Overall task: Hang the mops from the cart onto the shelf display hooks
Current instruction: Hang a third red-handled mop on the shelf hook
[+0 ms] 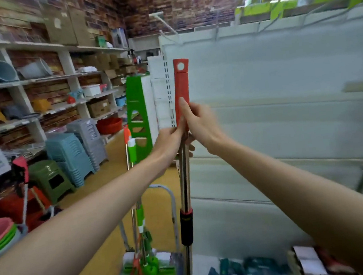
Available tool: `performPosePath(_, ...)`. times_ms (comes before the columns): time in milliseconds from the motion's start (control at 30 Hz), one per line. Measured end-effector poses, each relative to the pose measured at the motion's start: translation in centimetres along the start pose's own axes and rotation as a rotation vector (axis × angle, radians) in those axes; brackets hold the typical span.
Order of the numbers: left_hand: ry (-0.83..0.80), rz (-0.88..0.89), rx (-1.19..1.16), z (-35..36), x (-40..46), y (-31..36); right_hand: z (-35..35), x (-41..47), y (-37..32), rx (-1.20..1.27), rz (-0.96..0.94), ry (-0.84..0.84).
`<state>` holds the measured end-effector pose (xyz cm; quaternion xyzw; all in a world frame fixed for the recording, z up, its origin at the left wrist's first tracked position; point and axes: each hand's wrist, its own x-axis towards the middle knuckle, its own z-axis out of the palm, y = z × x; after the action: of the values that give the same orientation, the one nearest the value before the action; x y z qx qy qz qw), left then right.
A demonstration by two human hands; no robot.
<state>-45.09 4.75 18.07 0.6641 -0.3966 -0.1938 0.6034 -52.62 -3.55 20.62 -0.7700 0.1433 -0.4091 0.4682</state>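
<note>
Brick-walled shop aisle, white shelf panel [284,105], both hands [169,138] [199,124] gripping upright red-handled mop [181,88]

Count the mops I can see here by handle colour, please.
Red handle, held upright by both hands: 1
Green handle, standing in the cart: 1
Orange handle, standing in the cart: 1
Total: 3

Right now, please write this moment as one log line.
left hand: on red mop handle | right hand: same | mop: upright, unhung
</note>
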Motion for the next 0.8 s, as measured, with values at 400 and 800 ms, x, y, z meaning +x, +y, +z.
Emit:
performPosePath(400,-0.259,0.019,0.032,28.2,-0.2,5.9,-26.8,-5.5,4.6,-0.189,0.010,0.305)
performPosePath(800,-0.326,0.018,-0.002,53.6,3.3,12.3,-52.0,-5.1,10.2,-0.244,-0.026,0.425)
